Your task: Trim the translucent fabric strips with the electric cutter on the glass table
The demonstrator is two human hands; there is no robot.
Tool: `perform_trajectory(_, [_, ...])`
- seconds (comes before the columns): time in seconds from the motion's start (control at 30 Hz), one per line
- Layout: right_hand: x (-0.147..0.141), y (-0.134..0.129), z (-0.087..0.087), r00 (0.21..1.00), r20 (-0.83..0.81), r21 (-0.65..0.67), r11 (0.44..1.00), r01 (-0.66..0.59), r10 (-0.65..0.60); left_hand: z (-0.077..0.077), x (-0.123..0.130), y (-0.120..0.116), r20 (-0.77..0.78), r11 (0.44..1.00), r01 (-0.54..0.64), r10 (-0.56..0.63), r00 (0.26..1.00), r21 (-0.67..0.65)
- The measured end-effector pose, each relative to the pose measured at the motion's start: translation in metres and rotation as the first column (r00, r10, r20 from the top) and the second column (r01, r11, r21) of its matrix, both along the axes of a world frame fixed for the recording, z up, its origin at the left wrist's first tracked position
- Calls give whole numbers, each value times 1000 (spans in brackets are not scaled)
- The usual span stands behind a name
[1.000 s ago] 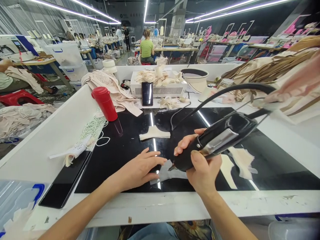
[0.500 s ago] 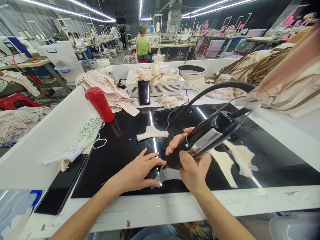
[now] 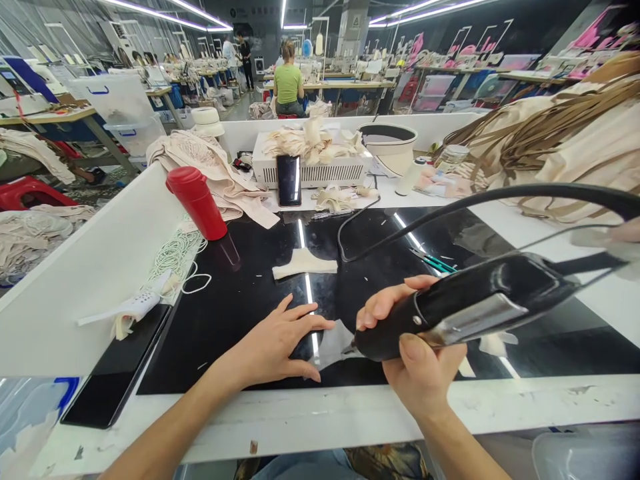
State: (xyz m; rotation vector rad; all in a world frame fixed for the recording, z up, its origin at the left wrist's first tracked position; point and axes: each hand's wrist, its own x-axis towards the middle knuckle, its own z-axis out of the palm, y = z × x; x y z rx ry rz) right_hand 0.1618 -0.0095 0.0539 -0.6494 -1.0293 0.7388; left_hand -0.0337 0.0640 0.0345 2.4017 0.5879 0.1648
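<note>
Fingers (image 3: 316,323) splayed, left hand (image 3: 270,343) palm-down

Translucent sheet (image 3: 334,343) on black board (image 3: 195,333)

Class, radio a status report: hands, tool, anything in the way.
Left hand spread at edge of translucent piece. Right hand gripping black tool, tip at piece, contact unclear. Possible snag: black cord looping beyond.

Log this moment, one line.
left hand: spread by translucent whitish sheet; right hand: gripping black cylindrical tool, tip at sheet; cream curved piece: on glossy black surface
</note>
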Motion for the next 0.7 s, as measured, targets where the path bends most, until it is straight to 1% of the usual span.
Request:
perform_trajectory(0.23, [-2, 0, 1, 1000, 0, -31, 1000, 1, -1, 0, -1, 0, 3, 1000, 3, -3, 1000, 11])
perform_trajectory(0.4, [-3, 3, 3, 999, 9, -44, 999, 31, -31, -1, -1, 0, 2, 1000, 3, -3, 1000, 10])
perform_trajectory(0.57, [-7, 13, 6, 999, -17, -13, 1000, 27, -27, -4, -2, 0, 4, 1000, 11, -11, 1000, 27])
perform_trajectory(0.7, [-13, 23, 6, 999, -36, -46, 998, 40, -41, -5, -2, 1, 29, 999, 15, -17, 999, 38])
